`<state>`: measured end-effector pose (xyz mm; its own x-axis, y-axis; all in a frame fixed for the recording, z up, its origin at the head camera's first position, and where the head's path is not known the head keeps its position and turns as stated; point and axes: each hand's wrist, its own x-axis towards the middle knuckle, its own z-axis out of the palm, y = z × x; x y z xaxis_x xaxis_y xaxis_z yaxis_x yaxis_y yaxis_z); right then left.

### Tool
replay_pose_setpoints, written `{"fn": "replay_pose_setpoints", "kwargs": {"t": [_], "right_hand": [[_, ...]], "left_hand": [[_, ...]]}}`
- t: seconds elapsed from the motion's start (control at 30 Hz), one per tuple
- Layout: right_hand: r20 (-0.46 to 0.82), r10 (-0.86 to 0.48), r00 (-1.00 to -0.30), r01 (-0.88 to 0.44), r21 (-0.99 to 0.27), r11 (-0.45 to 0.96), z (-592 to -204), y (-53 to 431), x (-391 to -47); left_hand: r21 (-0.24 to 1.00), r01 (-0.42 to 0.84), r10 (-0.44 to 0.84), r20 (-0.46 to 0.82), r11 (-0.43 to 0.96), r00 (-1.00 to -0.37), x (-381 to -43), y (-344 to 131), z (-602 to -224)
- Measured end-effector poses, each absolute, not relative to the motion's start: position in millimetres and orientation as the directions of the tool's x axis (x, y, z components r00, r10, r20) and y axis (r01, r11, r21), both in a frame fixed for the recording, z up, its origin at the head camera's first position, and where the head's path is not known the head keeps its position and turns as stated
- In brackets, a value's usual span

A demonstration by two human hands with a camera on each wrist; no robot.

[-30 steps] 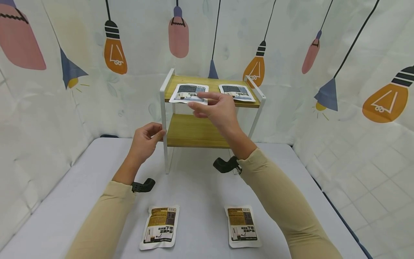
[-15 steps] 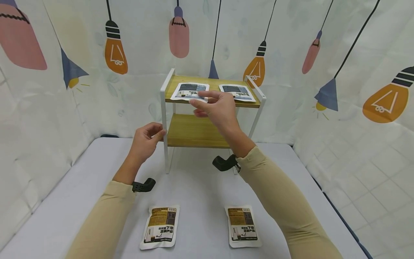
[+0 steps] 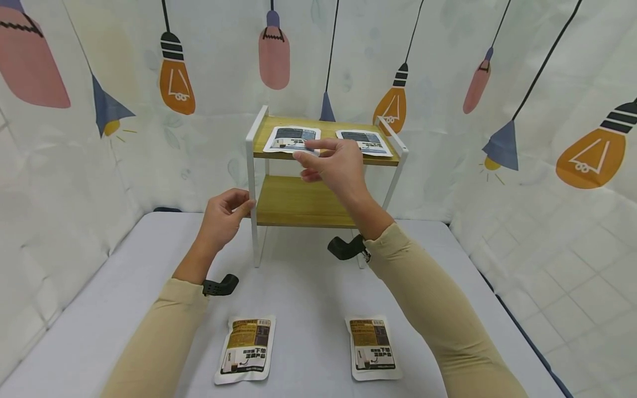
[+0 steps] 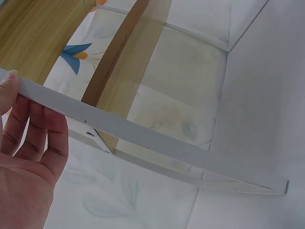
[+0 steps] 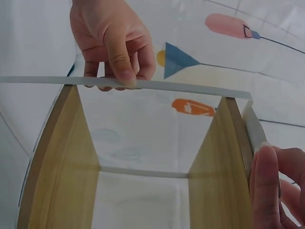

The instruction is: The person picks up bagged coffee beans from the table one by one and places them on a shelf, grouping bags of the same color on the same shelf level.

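Note:
A two-tier rack with wooden shelves and a white frame stands at the back of the table. My left hand pinches its left front post, thumb on one side and curled fingers on the other. On the top shelf, a flat white pouch with a dark printed label lies at the left. My right hand pinches its near right corner between thumb and fingers. A second such pouch lies to the right, partly hidden behind that hand.
Two white pouches with brown labels lie on the table in front: a left pouch and a right pouch. A lamp-patterned cloth wall stands close behind the rack.
The left pouch on the top shelf has shifted slightly back and flatter onto the shelf, my right hand moving with it. My left hand has stayed on the post.

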<state>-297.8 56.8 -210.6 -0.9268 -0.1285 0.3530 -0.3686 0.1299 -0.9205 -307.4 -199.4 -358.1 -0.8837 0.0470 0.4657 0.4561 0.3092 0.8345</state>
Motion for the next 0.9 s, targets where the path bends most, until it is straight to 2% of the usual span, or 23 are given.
{"fn": "replay_pose_setpoints", "kwargs": {"t": [0.4, 0.9], "right_hand": [[0.315, -0.11, -0.943, -0.333, -0.899, 0.284, -203, 56, -298], [0.317, -0.103, -0.943, -0.333, -0.896, 0.295, -199, 56, -301]], "left_hand": [[0.841, 0.447, 0.046, 0.456, 0.306, -0.889, -307, -199, -358], [0.842, 0.439, 0.043, 0.45, 0.313, -0.892, -309, -201, -360]]}}
